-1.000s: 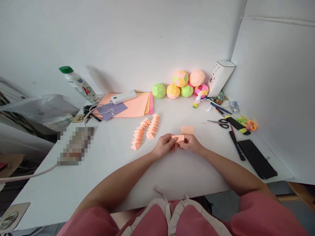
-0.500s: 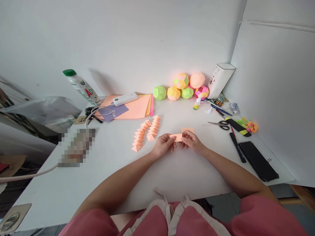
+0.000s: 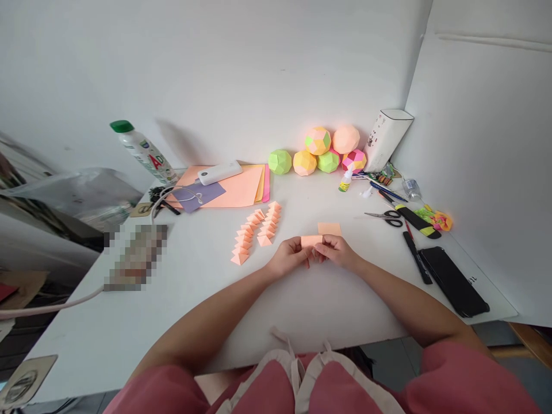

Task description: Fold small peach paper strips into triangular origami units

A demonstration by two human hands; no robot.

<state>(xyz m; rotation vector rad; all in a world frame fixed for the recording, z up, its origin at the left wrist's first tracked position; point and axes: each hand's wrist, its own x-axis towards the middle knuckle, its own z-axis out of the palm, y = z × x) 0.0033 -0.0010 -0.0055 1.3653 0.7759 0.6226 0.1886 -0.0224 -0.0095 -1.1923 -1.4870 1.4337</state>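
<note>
Both of my hands meet at the middle of the white table [image 3: 207, 299] and pinch a small folded peach paper [image 3: 311, 240]. My left hand [image 3: 290, 257] grips its left end, and my right hand [image 3: 337, 252] grips its right end with curled fingers. Just behind the hands lies a flat peach paper square [image 3: 329, 228]. To the left, two rows of folded peach paper units [image 3: 255, 230] stand on the table.
Coloured paper sheets [image 3: 235, 187] with a white power bank [image 3: 219, 172] lie at the back left beside a green-capped bottle [image 3: 140, 150]. Several paper balls [image 3: 317, 152] and a white box [image 3: 384, 140] stand against the wall. Glue bottle [image 3: 344, 180], scissors [image 3: 383, 217], pens and a black phone [image 3: 452, 280] lie right.
My hands have stayed in place, shifting the folded peach paper slightly between the fingers. The view moved a little.
</note>
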